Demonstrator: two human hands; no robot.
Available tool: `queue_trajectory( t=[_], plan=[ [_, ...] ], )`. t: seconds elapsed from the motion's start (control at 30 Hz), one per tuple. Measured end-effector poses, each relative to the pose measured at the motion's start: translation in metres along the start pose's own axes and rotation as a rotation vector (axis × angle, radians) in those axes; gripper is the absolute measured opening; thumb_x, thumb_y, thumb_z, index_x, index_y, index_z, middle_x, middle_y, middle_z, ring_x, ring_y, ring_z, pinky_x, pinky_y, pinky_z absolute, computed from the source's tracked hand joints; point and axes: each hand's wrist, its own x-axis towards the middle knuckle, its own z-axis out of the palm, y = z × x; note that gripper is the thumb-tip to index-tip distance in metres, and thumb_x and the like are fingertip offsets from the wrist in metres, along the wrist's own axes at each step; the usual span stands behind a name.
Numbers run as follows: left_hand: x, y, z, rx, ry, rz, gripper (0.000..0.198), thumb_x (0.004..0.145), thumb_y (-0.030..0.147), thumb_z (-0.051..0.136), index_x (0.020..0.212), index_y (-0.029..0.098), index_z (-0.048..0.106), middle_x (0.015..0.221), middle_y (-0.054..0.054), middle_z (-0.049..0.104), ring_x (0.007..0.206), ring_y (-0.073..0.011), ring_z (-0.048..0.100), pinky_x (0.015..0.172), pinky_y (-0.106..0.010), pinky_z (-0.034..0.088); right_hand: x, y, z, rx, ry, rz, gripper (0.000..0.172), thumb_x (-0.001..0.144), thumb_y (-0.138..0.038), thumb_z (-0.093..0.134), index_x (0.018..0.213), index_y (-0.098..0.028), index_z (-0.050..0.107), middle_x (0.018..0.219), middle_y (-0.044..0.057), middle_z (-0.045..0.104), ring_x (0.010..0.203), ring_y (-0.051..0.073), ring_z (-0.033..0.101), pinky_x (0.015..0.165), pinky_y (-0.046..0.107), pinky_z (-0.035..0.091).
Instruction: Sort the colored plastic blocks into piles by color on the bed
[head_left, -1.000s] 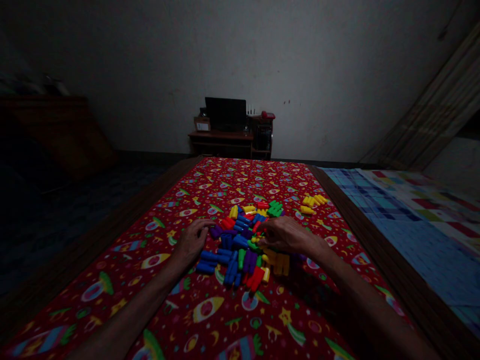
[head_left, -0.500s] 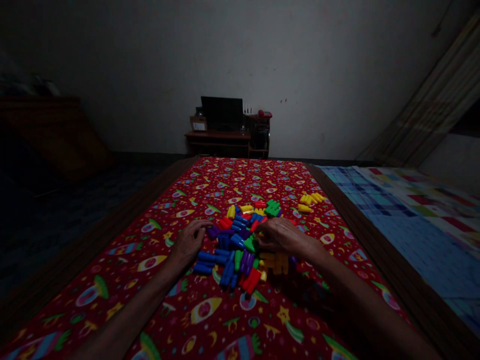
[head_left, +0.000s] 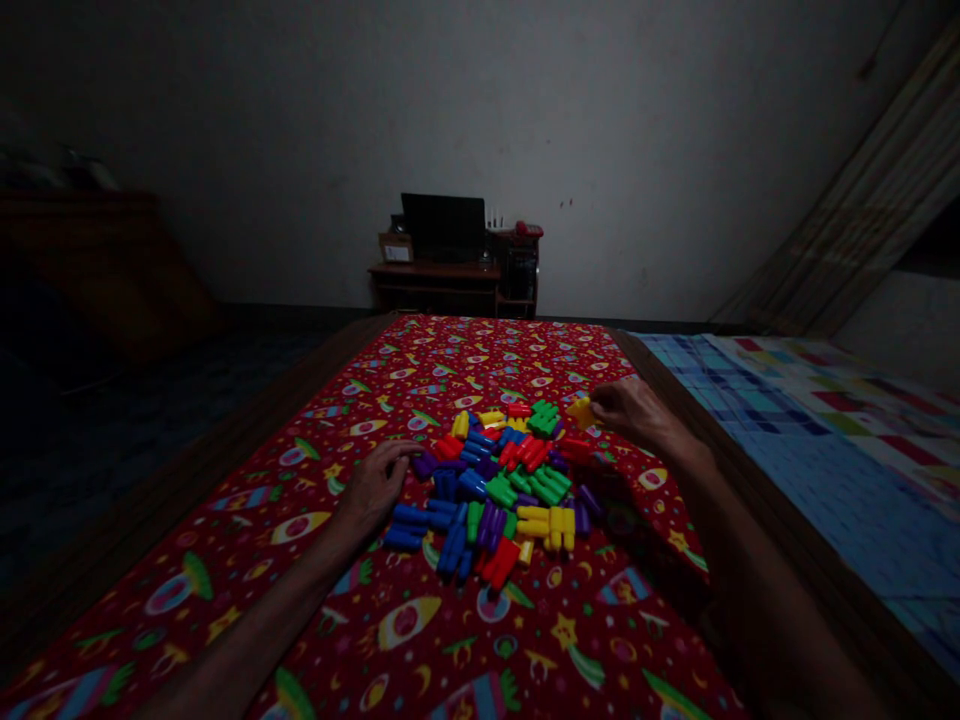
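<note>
A loose heap of plastic building blocks in blue, red, green, purple and yellow lies on a red cloth (head_left: 409, 620) with a rocket print. My left hand (head_left: 373, 483) rests at the heap's left edge, fingers apart and a little bent, its fingertips by a purple block (head_left: 424, 466). Beyond the heap on the right, my right hand (head_left: 637, 410) pinches a yellow block (head_left: 581, 410). Green blocks (head_left: 551, 486), red blocks (head_left: 525, 453) and blue blocks (head_left: 454, 545) show in the heap. Nearer to me lie joined yellow blocks (head_left: 560, 528).
A patterned sheet (head_left: 787, 480) spreads to the right, past a brown border (head_left: 720, 460). Against the far wall stands a desk (head_left: 435, 282) with a black monitor (head_left: 444, 228). A wooden cabinet (head_left: 82, 270) is at the left, and a curtain (head_left: 840, 210) hangs at the right.
My right hand has moved from the heap to the far right and now holds a yellow block. Green and red blocks it covered now show; the separate yellow blocks there are hidden. My left hand stays.
</note>
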Motion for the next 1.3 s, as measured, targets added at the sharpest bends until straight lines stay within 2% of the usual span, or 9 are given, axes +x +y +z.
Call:
queue_trajectory(
  t=[0.17, 0.3, 0.37, 0.47, 0.57, 0.63, 0.83, 1.07, 1.3],
  plan=[
    [0.0, 0.003, -0.001, 0.008, -0.025, -0.005, 0.034, 0.082, 0.032, 0.039, 0.088, 0.018, 0.07, 0.102, -0.009, 0.07, 0.098, -0.0218, 0.064, 0.093, -0.038, 0.049, 0.006, 0.044, 0.012, -0.163, 0.211, 0.272, 0.03, 0.085, -0.022, 0.045, 0.095, -0.014, 0.072, 0.085, 0.012, 0.072, 0.074, 0.019, 0.063, 0.062, 0.025, 0.035],
    [0.0, 0.004, -0.002, 0.009, -0.034, -0.015, 0.035, 0.083, 0.031, 0.038, 0.09, 0.018, 0.069, 0.103, -0.009, 0.07, 0.1, -0.0219, 0.063, 0.094, -0.038, 0.049, 0.007, 0.027, 0.015, -0.079, 0.184, 0.165, 0.03, 0.087, -0.025, 0.045, 0.092, -0.012, 0.072, 0.076, 0.01, 0.07, 0.068, 0.017, 0.061, 0.062, 0.025, 0.035],
    [0.0, 0.005, -0.003, 0.009, -0.037, -0.01, 0.035, 0.083, 0.031, 0.039, 0.09, 0.018, 0.07, 0.104, -0.009, 0.069, 0.1, -0.022, 0.063, 0.095, -0.038, 0.048, 0.004, 0.002, 0.013, 0.026, 0.094, 0.008, 0.028, 0.088, -0.023, 0.045, 0.085, -0.011, 0.071, 0.069, 0.006, 0.066, 0.06, 0.013, 0.055, 0.058, 0.023, 0.031],
    [-0.001, 0.006, -0.004, 0.01, -0.044, -0.005, 0.034, 0.083, 0.032, 0.039, 0.091, 0.018, 0.07, 0.105, -0.009, 0.069, 0.101, -0.0223, 0.063, 0.095, -0.038, 0.048, -0.006, -0.039, 0.014, 0.133, -0.163, -0.23, 0.023, 0.087, -0.022, 0.05, 0.078, -0.012, 0.069, 0.063, 0.001, 0.06, 0.054, 0.009, 0.046, 0.053, 0.022, 0.026],
    [-0.001, 0.008, -0.005, 0.007, -0.038, -0.001, 0.033, 0.083, 0.031, 0.04, 0.09, 0.019, 0.069, 0.104, -0.008, 0.07, 0.1, -0.022, 0.063, 0.094, -0.039, 0.049, -0.022, -0.068, 0.021, 0.086, -0.414, -0.408, 0.016, 0.084, -0.027, 0.06, 0.081, -0.014, 0.068, 0.068, 0.001, 0.061, 0.057, 0.009, 0.046, 0.053, 0.022, 0.025],
    [-0.002, 0.009, -0.005, 0.004, -0.038, 0.005, 0.032, 0.083, 0.03, 0.04, 0.09, 0.019, 0.069, 0.105, -0.008, 0.07, 0.101, -0.0217, 0.063, 0.094, -0.039, 0.049, -0.034, -0.079, 0.03, -0.033, -0.485, -0.468, 0.016, 0.083, -0.03, 0.063, 0.084, -0.016, 0.068, 0.076, 0.004, 0.064, 0.062, 0.011, 0.049, 0.054, 0.022, 0.026],
    [0.0, 0.008, -0.004, 0.006, -0.033, 0.009, 0.033, 0.082, 0.029, 0.039, 0.088, 0.02, 0.07, 0.103, -0.007, 0.07, 0.1, -0.0212, 0.063, 0.094, -0.038, 0.049, -0.049, -0.082, 0.05, -0.231, -0.416, -0.492, 0.016, 0.087, -0.025, 0.058, 0.097, -0.016, 0.066, 0.089, 0.009, 0.065, 0.078, 0.015, 0.055, 0.067, 0.024, 0.034],
    [0.0, 0.008, -0.004, 0.015, -0.028, 0.01, 0.033, 0.082, 0.029, 0.039, 0.089, 0.019, 0.069, 0.104, -0.008, 0.07, 0.101, -0.0215, 0.063, 0.094, -0.038, 0.049, -0.034, -0.078, 0.034, -0.069, -0.462, -0.443, 0.012, 0.086, -0.023, 0.059, 0.08, -0.015, 0.064, 0.068, 0.001, 0.057, 0.058, 0.01, 0.044, 0.052, 0.023, 0.024],
    [0.0, 0.005, -0.004, 0.021, -0.034, 0.009, 0.033, 0.082, 0.03, 0.04, 0.089, 0.02, 0.07, 0.102, -0.007, 0.071, 0.098, -0.0214, 0.064, 0.093, -0.038, 0.05, -0.022, -0.064, 0.023, 0.061, -0.309, -0.344, 0.023, 0.087, -0.03, 0.06, 0.071, -0.014, 0.06, 0.06, -0.003, 0.047, 0.052, 0.007, 0.034, 0.051, 0.023, 0.019]
  ],
)
